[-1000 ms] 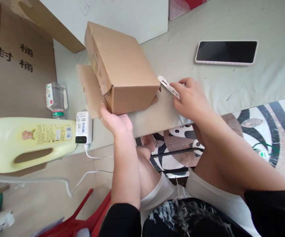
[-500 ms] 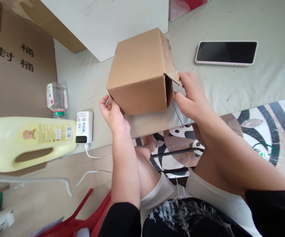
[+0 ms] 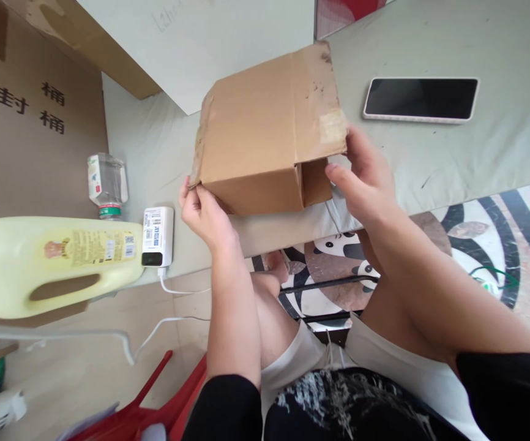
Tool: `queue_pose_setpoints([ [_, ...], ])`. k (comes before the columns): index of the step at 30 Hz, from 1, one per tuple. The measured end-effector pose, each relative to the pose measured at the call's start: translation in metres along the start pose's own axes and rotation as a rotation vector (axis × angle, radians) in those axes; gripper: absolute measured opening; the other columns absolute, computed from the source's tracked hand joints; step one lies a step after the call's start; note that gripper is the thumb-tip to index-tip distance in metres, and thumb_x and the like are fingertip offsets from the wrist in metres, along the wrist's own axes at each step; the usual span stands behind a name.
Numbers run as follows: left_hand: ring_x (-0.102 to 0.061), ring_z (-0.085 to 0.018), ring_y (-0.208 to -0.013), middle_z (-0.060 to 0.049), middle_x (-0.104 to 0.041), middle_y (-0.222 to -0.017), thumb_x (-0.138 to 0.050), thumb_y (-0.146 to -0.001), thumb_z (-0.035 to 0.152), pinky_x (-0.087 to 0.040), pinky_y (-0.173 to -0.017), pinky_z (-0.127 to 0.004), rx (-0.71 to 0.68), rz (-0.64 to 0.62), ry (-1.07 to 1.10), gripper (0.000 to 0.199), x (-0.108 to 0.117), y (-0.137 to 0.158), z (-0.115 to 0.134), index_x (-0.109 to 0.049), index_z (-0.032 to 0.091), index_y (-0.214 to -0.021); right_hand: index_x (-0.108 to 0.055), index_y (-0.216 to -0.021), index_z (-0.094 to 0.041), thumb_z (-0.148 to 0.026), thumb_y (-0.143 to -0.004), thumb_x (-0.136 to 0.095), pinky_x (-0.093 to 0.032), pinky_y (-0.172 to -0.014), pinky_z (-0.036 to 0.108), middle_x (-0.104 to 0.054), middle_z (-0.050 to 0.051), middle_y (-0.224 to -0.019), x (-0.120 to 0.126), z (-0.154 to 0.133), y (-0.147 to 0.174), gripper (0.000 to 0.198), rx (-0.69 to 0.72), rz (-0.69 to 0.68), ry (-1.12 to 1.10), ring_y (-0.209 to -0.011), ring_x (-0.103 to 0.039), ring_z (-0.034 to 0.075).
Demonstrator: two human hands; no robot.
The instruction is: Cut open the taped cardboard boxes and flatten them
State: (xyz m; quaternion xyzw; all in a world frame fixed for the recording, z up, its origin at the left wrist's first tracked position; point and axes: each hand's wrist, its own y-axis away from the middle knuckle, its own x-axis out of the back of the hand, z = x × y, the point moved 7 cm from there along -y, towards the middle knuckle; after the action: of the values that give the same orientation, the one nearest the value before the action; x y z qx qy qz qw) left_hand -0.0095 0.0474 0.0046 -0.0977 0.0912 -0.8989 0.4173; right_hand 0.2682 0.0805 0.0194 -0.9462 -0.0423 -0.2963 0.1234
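A brown cardboard box (image 3: 251, 135) sits between my hands on the cloth-covered surface, tilted a little. Its right flap (image 3: 315, 98) sticks out level with the top, with worn tape at the corner. Below that flap the box's right end shows an opening and another small flap (image 3: 316, 182). My left hand (image 3: 207, 214) pinches the near corner of the left flap (image 3: 201, 144). At the right, my right hand (image 3: 368, 177) holds the near edge of the right flap, fingers behind it and thumb below. The box's inside is mostly hidden.
A phone (image 3: 421, 98) lies at the right. On the left are a clear bottle (image 3: 109, 184), a white power bank (image 3: 157, 236) with a cable, and a yellow jug (image 3: 58, 263). A white box (image 3: 228, 37) and a large carton (image 3: 35, 153) stand behind. A red chair (image 3: 155, 404) is below left.
The right flap has swung up from hanging down to lying level with the top. The left flap has also come up into view. Both hands have risen slightly with them.
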Motion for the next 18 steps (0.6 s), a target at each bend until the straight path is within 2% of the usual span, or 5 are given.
queue_pose_setpoints([
  [3, -0.061, -0.016, -0.111, -0.005, -0.065, -0.105, -0.054, -0.091, 0.036, -0.049, -0.1, -0.027, 0.026, -0.054, 0.073, 0.02, -0.008, 0.006, 0.003, -0.062, 0.018, -0.09, -0.033, -0.148, -0.029, -0.03, -0.092, -0.042, -0.048, -0.111, 0.046, -0.05, 0.007, -0.151, -0.004, -0.004, 0.0, 0.057, 0.046, -0.021, -0.091, -0.139, -0.05, 0.025],
  [5, -0.063, -0.015, -0.102, -0.003, -0.064, -0.101, -0.052, -0.091, 0.039, -0.052, -0.091, -0.025, 0.03, -0.122, 0.162, 0.021, -0.015, 0.01, 0.008, -0.058, 0.021, -0.099, -0.035, -0.145, -0.028, -0.033, -0.092, -0.045, -0.05, -0.109, 0.045, -0.054, 0.009, -0.147, -0.007, -0.006, 0.001, 0.055, 0.076, -0.046, -0.107, -0.136, -0.054, 0.025],
  [10, -0.058, -0.017, -0.124, -0.004, -0.063, -0.119, -0.051, -0.09, 0.049, -0.047, -0.104, -0.028, -0.023, -0.28, 0.384, 0.03, -0.032, 0.017, 0.019, -0.048, 0.027, -0.111, -0.037, -0.141, -0.025, -0.039, -0.09, -0.05, -0.05, -0.106, 0.046, -0.059, 0.012, -0.14, -0.016, 0.0, 0.002, 0.055, 0.027, -0.142, -0.163, -0.132, -0.056, 0.027],
  [13, -0.052, -0.018, -0.134, -0.005, -0.061, -0.125, -0.053, -0.088, 0.051, -0.045, -0.109, -0.03, -0.013, -0.288, 0.436, 0.033, -0.034, 0.016, 0.017, -0.045, 0.028, -0.11, -0.041, -0.136, -0.023, -0.043, -0.09, -0.051, -0.051, -0.103, 0.046, -0.06, 0.013, -0.135, -0.015, 0.002, 0.001, 0.051, 0.041, -0.116, -0.209, -0.125, -0.06, 0.027],
  [18, -0.048, -0.019, -0.138, -0.005, -0.059, -0.13, -0.05, -0.089, 0.054, -0.042, -0.113, -0.031, -0.027, -0.287, 0.389, 0.035, -0.032, 0.015, 0.017, -0.046, 0.028, -0.111, -0.043, -0.13, -0.022, -0.045, -0.089, -0.047, -0.055, -0.093, 0.044, -0.061, 0.012, -0.124, -0.018, 0.005, 0.001, 0.047, 0.019, -0.133, -0.2, -0.109, -0.063, 0.024],
])
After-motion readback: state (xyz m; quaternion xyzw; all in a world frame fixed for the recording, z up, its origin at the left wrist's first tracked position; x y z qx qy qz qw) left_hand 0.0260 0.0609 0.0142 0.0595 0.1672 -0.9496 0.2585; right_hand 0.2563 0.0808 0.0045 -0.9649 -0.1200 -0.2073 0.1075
